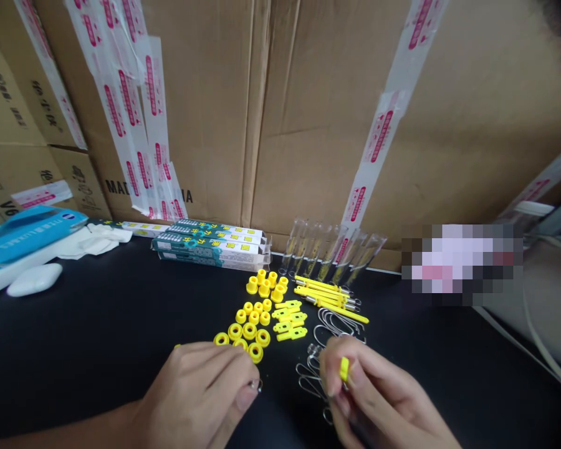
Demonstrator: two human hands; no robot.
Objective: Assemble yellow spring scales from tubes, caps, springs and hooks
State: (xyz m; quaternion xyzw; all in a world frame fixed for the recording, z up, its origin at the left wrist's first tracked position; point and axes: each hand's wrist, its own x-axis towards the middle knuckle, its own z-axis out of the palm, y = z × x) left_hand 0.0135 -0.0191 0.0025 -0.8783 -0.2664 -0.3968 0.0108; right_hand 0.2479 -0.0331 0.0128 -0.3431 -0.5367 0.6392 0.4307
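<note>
Cartons: stacked cardboard cartons sealed with white-and-red packing tape, standing behind the yellow plastic rings.
Desk: a black desk, running under the yellow plastic rings and out to both sides.
Blue box: a blue-and-white box, far left of the yellow plastic rings (its print is unreadable).
Blurred patch: a pixelated patch, well right of the yellow plastic rings, hiding whatever lies there.
Retail boxes: a stack of printed boxes, behind and left of the yellow plastic rings.
Tubes: clear plastic tubes, lying behind and right of the yellow plastic rings.
Rods: yellow-and-metal rods, right of the yellow plastic rings.
Wire hooks: bent wire hooks, further right of the yellow plastic rings.
Left hand: the left hand, just below the yellow plastic rings, its grip closed in a fingertip pinch on a tiny metal piece.
Right hand: the right hand, right of the yellow plastic rings, its grip closed on a small yellow plastic piece, above the wire hooks.
</note>
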